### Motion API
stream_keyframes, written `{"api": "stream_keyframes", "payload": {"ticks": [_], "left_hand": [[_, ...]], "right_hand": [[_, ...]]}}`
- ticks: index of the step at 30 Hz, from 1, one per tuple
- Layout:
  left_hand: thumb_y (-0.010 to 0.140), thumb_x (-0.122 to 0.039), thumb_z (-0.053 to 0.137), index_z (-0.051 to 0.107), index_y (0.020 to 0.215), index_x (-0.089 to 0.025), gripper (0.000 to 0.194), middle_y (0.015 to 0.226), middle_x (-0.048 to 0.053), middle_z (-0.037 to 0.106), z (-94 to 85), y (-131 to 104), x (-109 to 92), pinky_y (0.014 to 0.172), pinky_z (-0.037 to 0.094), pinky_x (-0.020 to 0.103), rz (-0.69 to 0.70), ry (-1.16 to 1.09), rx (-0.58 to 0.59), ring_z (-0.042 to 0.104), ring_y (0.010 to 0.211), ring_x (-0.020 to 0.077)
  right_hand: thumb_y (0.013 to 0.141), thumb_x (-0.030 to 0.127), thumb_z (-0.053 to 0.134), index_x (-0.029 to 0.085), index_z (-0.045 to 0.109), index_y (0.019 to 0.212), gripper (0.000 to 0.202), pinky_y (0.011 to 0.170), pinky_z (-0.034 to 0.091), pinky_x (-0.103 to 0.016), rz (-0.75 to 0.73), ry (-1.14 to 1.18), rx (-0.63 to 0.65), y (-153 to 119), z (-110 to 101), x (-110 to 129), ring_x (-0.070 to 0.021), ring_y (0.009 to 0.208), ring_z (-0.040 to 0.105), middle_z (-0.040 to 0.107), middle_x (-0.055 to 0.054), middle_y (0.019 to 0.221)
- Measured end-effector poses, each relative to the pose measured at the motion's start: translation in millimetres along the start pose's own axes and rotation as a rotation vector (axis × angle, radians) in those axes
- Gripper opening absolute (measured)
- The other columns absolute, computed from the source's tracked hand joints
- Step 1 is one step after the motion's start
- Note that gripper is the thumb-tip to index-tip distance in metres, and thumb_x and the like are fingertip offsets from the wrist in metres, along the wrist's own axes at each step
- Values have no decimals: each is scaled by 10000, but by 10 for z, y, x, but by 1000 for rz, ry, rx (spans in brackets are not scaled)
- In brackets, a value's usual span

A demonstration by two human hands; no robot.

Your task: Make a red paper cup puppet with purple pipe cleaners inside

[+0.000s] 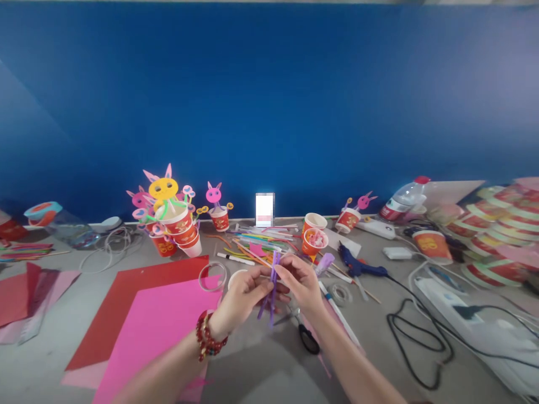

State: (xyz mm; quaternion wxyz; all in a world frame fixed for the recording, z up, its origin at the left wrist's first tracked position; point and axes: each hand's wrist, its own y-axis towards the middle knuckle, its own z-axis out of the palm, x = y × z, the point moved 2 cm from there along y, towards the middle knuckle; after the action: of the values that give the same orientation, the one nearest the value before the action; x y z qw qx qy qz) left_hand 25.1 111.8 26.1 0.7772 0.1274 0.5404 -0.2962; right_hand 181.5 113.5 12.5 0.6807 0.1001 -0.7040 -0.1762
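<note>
Purple strips [274,275] gripped above the grey table [240,365]

Left hand [247,293] and right hand [300,280] both pinch them (scissors [309,340] lie just below); pink paper [162,314] spreads under the left forearm [172,359], and a blue glue gun [362,266] lies off to the right.

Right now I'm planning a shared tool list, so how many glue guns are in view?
1: the blue glue gun lies on the table, to the right of the right hand. Another could be hidden behind other things.
</note>
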Motion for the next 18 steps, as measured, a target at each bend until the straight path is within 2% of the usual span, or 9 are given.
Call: {"api": "stream_keyframes", "payload": {"ticks": [4,10,14,18], "left_hand": [[878,-411,694,694,1130,-209,323,963,106,787,11,-9,7,665,589,342,-28,25,64,766,831,281],[871,-380,703,730,1061,-220,250,983,101,792,39,-4,-4,635,576,312,-55,-18,61,768,820,274],[866,-370,707,740,1047,-225,235,972,98,792,56,-10,-14,644,578,323,-61,-30,58,768,825,280],[847,-382,723,743,1050,-221,260,947,99,793,52,-11,-26,662,580,349,-66,-27,55,769,792,284]], "right_hand": [[865,360,722,197,641,749,216,524,420,-229,89,71,-10,5,-22,-26,-122,595,512,566,15,694],[810,432,761,203,655,761,257,490,417,-232,185,128,10,-5,-15,-53,-127,560,515,575,17,663],[803,441,763,210,648,754,263,465,412,-230,199,130,2,-14,-8,-62,-121,524,499,567,24,638],[802,419,767,204,660,745,248,520,443,-240,165,113,-10,-12,-10,-61,-132,586,531,592,9,690]]}}
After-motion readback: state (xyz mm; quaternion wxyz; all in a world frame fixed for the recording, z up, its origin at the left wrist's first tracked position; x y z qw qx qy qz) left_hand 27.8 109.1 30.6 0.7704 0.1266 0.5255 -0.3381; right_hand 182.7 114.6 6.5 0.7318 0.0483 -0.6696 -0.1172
